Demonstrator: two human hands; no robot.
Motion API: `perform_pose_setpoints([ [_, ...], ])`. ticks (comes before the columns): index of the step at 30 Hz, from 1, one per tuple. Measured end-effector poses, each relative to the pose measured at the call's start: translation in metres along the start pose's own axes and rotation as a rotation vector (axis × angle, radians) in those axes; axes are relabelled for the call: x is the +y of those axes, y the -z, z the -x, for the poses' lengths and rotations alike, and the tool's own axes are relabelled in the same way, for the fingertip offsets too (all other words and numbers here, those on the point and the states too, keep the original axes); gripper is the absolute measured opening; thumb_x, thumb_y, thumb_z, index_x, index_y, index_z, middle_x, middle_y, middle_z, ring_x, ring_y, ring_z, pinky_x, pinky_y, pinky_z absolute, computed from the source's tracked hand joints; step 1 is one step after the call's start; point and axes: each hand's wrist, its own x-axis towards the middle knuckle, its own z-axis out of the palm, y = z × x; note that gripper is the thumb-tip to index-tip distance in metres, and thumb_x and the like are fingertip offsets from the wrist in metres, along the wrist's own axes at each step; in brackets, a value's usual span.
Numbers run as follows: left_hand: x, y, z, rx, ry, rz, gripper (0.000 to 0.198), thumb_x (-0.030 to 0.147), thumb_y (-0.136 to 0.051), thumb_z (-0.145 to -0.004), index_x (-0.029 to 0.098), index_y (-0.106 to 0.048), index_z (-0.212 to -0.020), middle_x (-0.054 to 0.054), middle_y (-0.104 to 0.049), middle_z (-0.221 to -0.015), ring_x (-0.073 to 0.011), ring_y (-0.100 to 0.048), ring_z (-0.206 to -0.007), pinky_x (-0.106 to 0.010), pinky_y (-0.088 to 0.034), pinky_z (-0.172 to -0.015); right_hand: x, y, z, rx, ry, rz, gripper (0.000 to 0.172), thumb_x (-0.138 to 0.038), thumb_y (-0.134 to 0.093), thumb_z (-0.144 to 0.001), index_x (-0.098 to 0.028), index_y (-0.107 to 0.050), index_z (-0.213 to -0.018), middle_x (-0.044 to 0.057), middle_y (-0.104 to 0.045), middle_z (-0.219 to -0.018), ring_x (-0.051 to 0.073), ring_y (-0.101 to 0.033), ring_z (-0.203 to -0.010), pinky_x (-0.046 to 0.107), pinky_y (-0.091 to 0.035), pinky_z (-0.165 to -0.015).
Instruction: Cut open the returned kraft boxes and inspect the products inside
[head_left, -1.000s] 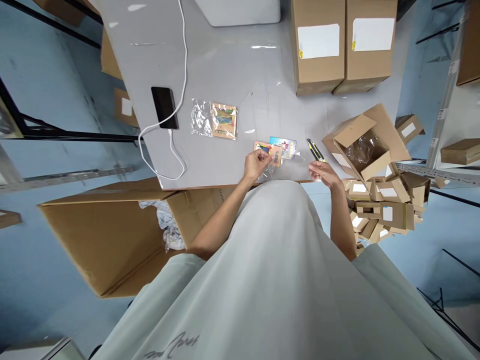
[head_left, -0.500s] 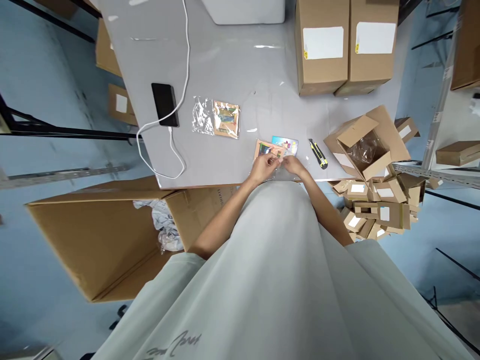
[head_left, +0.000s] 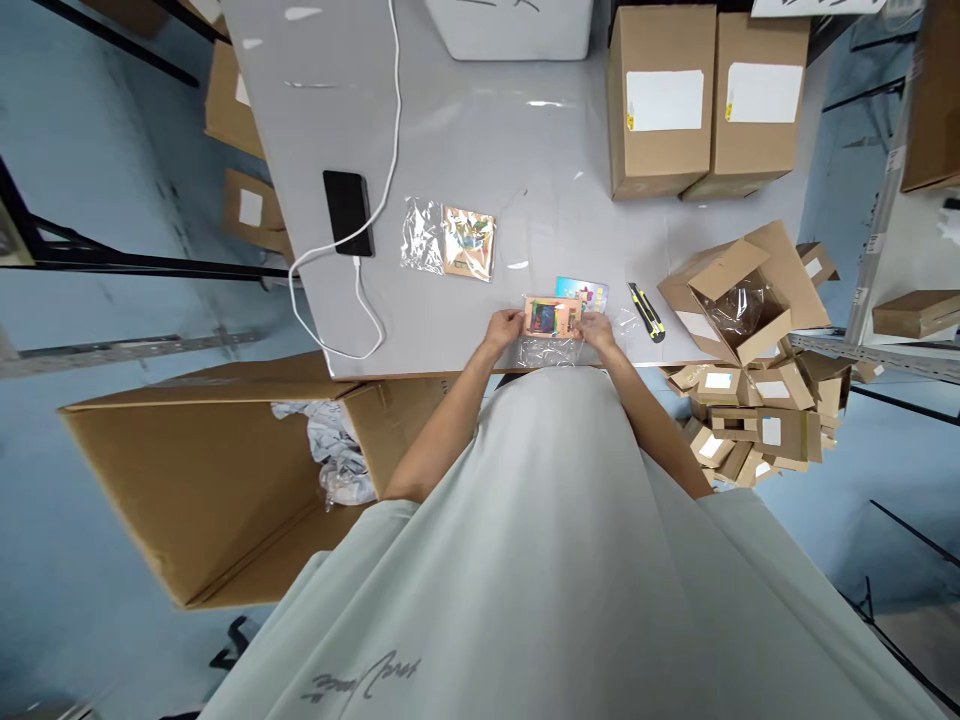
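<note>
Near the front edge of the grey table (head_left: 465, 130), both hands hold a small tan card with a colourful picture (head_left: 551, 317) inside a clear plastic bag (head_left: 551, 350). My left hand (head_left: 501, 331) pinches its left end and my right hand (head_left: 600, 332) pinches its right end. Just behind it lies a blue colourful card (head_left: 583, 291). A yellow-and-black utility knife (head_left: 645, 311) lies on the table to the right of my right hand.
Another bagged tan card (head_left: 457, 240) lies mid-table, beside a black phone (head_left: 348, 212) on a white cable (head_left: 375, 200). Two closed cartons (head_left: 705, 100) stand at the back right. An open small box (head_left: 739, 290) tops a heap of little boxes (head_left: 757, 420). A big open carton (head_left: 217, 470) sits low left.
My right hand came in from beside the knife and took the right end of the bagged card; both hands now hold it level above the table edge.
</note>
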Motion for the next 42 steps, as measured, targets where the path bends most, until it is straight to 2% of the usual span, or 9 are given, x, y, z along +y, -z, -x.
perform_pose_setpoints([
  [6,0.004,0.043,0.028,-0.012,0.106,0.282,0.05,0.065,-0.094,-0.07,0.021,-0.071,-0.081,-0.002,-0.069,-0.077,-0.0157,-0.061,-0.073,-0.029,-0.054,-0.072,-0.007,0.024,0.04,-0.202,0.155,-0.111,0.031,-0.045,-0.091,-0.088,-0.021,-0.073,-0.083,0.0,-0.076,-0.076,0.014,-0.066,-0.062,0.023,-0.048,-0.056],
  [11,-0.003,0.107,0.037,0.359,0.094,0.378,0.051,0.065,-0.09,-0.075,0.024,-0.063,-0.09,0.0,-0.067,-0.083,-0.0142,-0.064,-0.079,-0.026,-0.054,-0.074,-0.008,0.057,0.064,-0.183,0.301,-0.142,0.053,-0.071,-0.094,-0.079,-0.025,-0.066,-0.084,-0.001,-0.07,-0.078,0.016,-0.068,-0.061,0.026,-0.048,-0.055],
  [14,-0.008,0.146,0.042,0.519,0.063,0.463,0.05,0.064,-0.09,-0.08,0.026,-0.061,-0.093,-0.001,-0.073,-0.094,-0.0148,-0.071,-0.087,-0.025,-0.056,-0.076,-0.003,0.074,0.057,-0.108,0.292,-0.147,0.052,-0.071,-0.09,-0.082,-0.025,-0.065,-0.083,-0.002,-0.068,-0.073,0.015,-0.065,-0.059,0.025,-0.046,-0.055],
  [20,0.022,0.171,0.062,0.413,-0.039,0.542,0.045,0.058,-0.095,-0.08,0.026,-0.067,-0.094,-0.009,-0.084,-0.112,-0.0219,-0.08,-0.103,-0.03,-0.065,-0.081,0.005,0.069,0.019,0.043,0.117,-0.088,0.026,-0.046,-0.078,-0.091,-0.023,-0.067,-0.086,0.0,-0.074,-0.077,0.016,-0.068,-0.066,0.025,-0.056,-0.066],
  [23,0.053,0.163,0.07,0.331,-0.099,0.582,0.041,0.053,-0.096,-0.08,0.026,-0.071,-0.096,-0.007,-0.083,-0.111,-0.0212,-0.081,-0.103,-0.029,-0.065,-0.083,0.003,0.063,0.014,0.115,0.127,-0.076,0.026,-0.045,-0.078,-0.09,-0.021,-0.073,-0.099,0.01,-0.083,-0.101,0.023,-0.077,-0.09,0.033,-0.065,-0.085],
  [26,0.085,0.149,0.074,0.265,-0.159,0.529,0.038,0.056,-0.093,-0.086,0.027,-0.071,-0.098,-0.006,-0.082,-0.107,-0.0224,-0.08,-0.104,-0.031,-0.066,-0.084,-0.005,0.069,0.027,0.16,0.234,-0.135,0.06,-0.053,-0.083,-0.087,-0.02,-0.074,-0.136,0.019,-0.077,-0.144,0.025,-0.078,-0.107,0.039,-0.065,-0.102],
  [31,0.129,0.098,0.072,0.103,-0.215,0.377,0.04,0.062,-0.086,-0.091,0.026,-0.071,-0.1,-0.008,-0.082,-0.107,-0.0236,-0.08,-0.103,-0.036,-0.066,-0.088,-0.027,0.089,0.071,-0.094,0.554,-0.383,0.114,-0.073,-0.098,-0.071,-0.036,-0.056,-0.169,0.014,-0.065,-0.162,0.022,-0.076,-0.107,0.039,-0.067,-0.101],
  [36,0.15,0.012,0.072,-0.088,-0.248,0.19,0.041,0.061,-0.084,-0.09,0.023,-0.073,-0.1,-0.009,-0.083,-0.104,-0.023,-0.079,-0.095,-0.037,-0.067,-0.085,-0.029,0.109,0.097,0.151,0.586,-0.412,0.071,-0.07,-0.081,-0.092,-0.031,-0.073,-0.151,0.009,-0.08,-0.134,0.024,-0.074,-0.097,0.04,-0.067,-0.099],
  [42,0.18,-0.081,0.091,-0.349,-0.454,-0.045,0.022,0.042,-0.078,-0.096,0.021,-0.077,-0.101,-0.009,-0.084,-0.103,-0.0265,-0.079,-0.098,-0.038,-0.065,-0.088,0.003,0.149,0.127,0.332,0.588,-0.318,0.036,-0.048,-0.073,-0.101,-0.027,-0.087,-0.125,0.011,-0.085,-0.132,0.029,-0.077,-0.105,0.043,-0.067,-0.103],
])
